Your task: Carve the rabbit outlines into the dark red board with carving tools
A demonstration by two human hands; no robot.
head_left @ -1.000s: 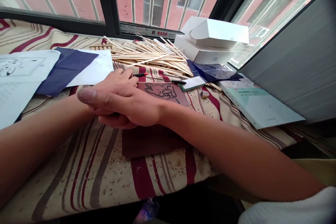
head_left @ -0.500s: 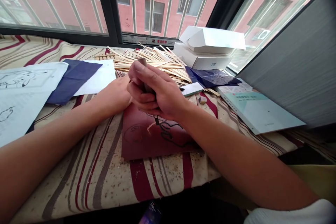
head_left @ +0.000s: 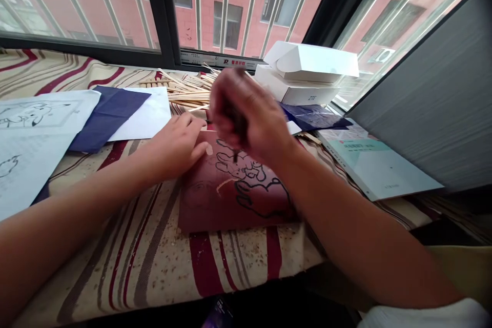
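A dark red board point(head_left: 207, 212) lies on the striped cloth, with black rabbit-like outlines and a pale cut line on its face. Above it, my right hand point(head_left: 255, 118) is closed around the dark handle of a carving tool point(head_left: 240, 125). Motion blurs this hand, and the tool's metal tip points down, apart from the board as far as I can tell. My left hand point(head_left: 179, 143) rests at the board's upper left edge, fingers stretched out and thumb over the surface, holding nothing.
Thin wooden sticks point(head_left: 188, 89) are piled by the window. A white box point(head_left: 307, 89) and dark blue sheets point(head_left: 319, 115) stand behind my right hand. A book point(head_left: 388, 169) lies right; drawing sheets point(head_left: 34, 138) lie left. A phone point(head_left: 219, 313) shows below the cloth's edge.
My right hand has lifted up and to the right with the carving tool, away from my left hand. More of the board's drawing shows, and my left hand's fingers have come into view.
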